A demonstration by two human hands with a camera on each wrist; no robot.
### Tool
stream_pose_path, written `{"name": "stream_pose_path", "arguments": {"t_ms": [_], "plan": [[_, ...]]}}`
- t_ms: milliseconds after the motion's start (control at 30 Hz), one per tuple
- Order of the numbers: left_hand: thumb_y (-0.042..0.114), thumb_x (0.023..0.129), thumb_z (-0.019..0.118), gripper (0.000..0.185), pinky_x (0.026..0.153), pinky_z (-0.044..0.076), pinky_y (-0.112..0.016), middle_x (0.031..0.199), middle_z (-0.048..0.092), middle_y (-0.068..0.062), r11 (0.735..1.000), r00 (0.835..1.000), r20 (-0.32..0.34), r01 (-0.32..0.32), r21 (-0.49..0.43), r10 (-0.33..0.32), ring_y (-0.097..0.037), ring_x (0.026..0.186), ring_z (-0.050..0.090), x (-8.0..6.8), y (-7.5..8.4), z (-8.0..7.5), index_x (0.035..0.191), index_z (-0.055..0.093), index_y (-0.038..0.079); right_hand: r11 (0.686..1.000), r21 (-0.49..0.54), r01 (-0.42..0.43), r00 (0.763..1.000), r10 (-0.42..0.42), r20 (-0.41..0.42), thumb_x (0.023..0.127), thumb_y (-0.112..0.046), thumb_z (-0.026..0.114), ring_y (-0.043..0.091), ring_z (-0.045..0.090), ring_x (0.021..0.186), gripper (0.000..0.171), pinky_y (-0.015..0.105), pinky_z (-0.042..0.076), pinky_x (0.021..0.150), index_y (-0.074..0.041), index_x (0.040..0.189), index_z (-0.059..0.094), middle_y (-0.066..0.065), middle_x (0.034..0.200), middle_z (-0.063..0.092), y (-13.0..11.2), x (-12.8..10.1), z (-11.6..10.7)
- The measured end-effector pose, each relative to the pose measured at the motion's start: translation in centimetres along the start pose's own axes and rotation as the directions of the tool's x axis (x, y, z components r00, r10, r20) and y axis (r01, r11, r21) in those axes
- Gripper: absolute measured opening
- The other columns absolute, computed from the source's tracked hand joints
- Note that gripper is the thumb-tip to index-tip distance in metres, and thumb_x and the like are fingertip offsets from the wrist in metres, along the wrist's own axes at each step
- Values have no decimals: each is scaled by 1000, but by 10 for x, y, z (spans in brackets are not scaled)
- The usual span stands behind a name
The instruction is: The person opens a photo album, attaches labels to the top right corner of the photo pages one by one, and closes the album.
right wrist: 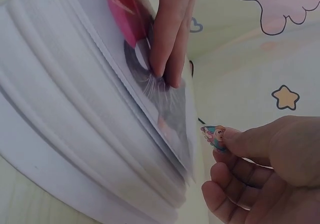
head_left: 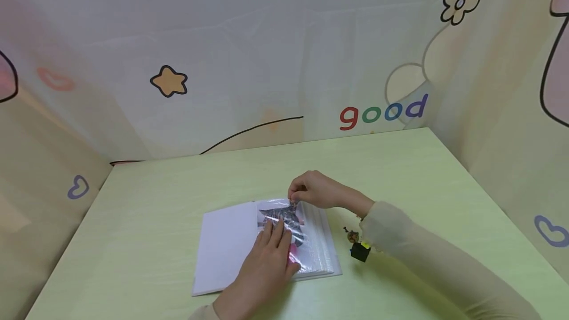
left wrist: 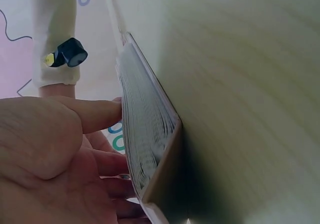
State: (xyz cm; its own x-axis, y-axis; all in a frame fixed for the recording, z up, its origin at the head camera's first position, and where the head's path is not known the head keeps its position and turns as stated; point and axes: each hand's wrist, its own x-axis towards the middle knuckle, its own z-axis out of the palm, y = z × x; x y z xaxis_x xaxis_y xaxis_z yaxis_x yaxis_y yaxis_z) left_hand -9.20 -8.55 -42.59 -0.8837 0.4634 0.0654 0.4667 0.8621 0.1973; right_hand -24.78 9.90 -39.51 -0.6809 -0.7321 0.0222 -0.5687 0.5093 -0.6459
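A photo album (head_left: 224, 251) lies spread on the table, a blank white page at its left and clear plastic sleeves at its right. In the top sleeve shows a picture (head_left: 286, 219) with grey and pink parts. My left hand (head_left: 266, 263) rests on this sleeve with its fingers extended; in the left wrist view its thumb is against the edge of the page stack (left wrist: 145, 108). Above the album's top edge, my right hand (head_left: 316, 189) pinches a small cartoon-figure cutout (right wrist: 214, 136) between thumb and index finger. The other right fingers are curled.
Right of the album, a small brown, dark-tipped thing (head_left: 352, 236) is near the right sleeve (head_left: 391, 226). A black block (head_left: 360, 252) with a yellow part hangs at that sleeve. Behind the pale green table (head_left: 155, 196) hangs a printed curtain (head_left: 249, 63).
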Motion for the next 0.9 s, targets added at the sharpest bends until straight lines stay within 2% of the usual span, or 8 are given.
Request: {"name": "stream_pose_path", "arguments": {"t_ms": [233,433,733,900], "plan": [[37,98,68,66,114,38,-56,153,45,-29,997,999,32,-7,83,5,-49,145,36,0,2,3,143,52,-9,1000,0,16,1000,-16,2,102,-6,64,7,54,73,14,24,47,67,-5,94,76,-1,86,72,4,2,2],[38,100,66,67,115,36,-56,155,42,-29,997,998,55,1,77,-5,-49,146,35,-1,3,3,145,51,-9,999,-16,32,999,-31,19,102,-6,64,6,54,73,15,24,46,68,-6,93,76,-1,85,72,5,5,4],[38,99,68,67,114,39,-55,154,45,-29,994,999,34,-11,108,7,-48,145,38,-1,3,4,144,52,-9,998,-60,7,998,-4,59,102,-6,64,6,54,73,15,23,46,69,-7,92,75,-2,83,70,10,13,8],[38,99,67,67,114,38,-55,154,44,-28,994,999,34,-10,113,7,-47,145,38,-1,2,4,144,51,-8,994,-112,4,999,2,50,102,-6,65,5,55,75,15,23,48,71,-9,92,75,-5,85,69,13,17,14]]}}
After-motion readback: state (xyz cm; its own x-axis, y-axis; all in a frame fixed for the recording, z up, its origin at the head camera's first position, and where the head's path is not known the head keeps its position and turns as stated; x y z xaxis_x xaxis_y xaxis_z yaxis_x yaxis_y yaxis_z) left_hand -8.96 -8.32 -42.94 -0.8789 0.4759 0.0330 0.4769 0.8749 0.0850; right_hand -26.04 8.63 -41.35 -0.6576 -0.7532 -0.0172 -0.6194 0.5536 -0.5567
